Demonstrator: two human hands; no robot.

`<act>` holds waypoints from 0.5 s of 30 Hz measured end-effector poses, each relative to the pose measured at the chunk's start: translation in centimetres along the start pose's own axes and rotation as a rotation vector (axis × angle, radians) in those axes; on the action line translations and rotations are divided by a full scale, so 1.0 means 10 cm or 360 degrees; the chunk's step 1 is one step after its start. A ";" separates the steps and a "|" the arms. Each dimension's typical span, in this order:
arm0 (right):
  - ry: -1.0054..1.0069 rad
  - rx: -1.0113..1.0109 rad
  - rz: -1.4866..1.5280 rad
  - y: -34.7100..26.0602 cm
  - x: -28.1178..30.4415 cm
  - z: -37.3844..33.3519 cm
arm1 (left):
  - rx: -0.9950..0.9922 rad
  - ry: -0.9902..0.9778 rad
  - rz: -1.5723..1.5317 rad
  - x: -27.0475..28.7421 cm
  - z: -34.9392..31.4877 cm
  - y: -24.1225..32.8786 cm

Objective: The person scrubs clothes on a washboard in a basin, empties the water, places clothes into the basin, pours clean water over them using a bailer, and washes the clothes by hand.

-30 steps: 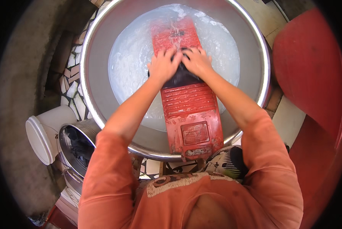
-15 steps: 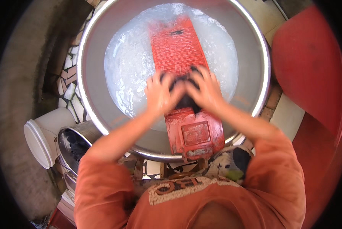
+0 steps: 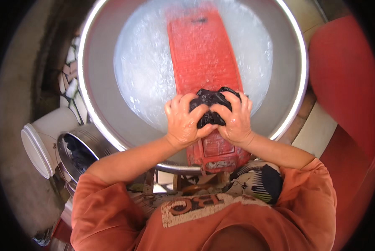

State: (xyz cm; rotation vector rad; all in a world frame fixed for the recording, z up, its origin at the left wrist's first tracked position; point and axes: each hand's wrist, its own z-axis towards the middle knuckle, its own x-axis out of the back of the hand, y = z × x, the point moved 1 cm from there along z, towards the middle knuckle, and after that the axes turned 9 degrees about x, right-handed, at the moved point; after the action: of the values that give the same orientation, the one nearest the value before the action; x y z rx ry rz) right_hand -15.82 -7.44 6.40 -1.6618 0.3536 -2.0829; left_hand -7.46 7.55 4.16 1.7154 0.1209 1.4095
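A bunched, wet black cloth (image 3: 208, 100) is gripped between my two hands over the lower part of a red washboard (image 3: 204, 54). My left hand (image 3: 183, 119) curls its fingers round the cloth's left side. On the other side my right hand (image 3: 233, 115) clasps it, the thumbs close together at its near edge. The ridged board slopes from the near rim of a large round metal tub (image 3: 93, 96) down into cloudy, bubbly water (image 3: 143, 83). Its far end is under water. The garment type cannot be made out.
Left of the tub lie a white lidded bucket (image 3: 39, 146) and a tilted metal pot (image 3: 76, 146) with dark cloth inside. A large red sheet (image 3: 342, 79) curves up at the right. Irregular stone tiles (image 3: 72, 94) show beside the tub's left rim.
Both hands have drawn the black cloth nearer to me along the washboard, and it now shows more clearly between them. The tub sits slightly higher in view.
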 end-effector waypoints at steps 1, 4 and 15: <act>0.0141 0.0098 -0.0145 0.13 -0.11 0.04 | 0.0046 0.0010 0.0147 -0.08 0.08 0.00; 0.0243 -0.0290 -0.0129 0.93 -0.53 1.06 | 0.0605 -0.0029 0.0255 -0.30 1.25 -0.23; 0.0166 0.0090 -0.0125 0.29 -0.19 0.41 | -0.0020 0.0118 0.0152 -0.03 0.36 -0.12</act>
State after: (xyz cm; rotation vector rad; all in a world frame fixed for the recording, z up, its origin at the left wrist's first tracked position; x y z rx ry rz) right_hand -10.96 -8.71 4.44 -1.5618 0.2641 -2.2220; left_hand -4.04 6.10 3.28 1.6782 0.0715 1.5417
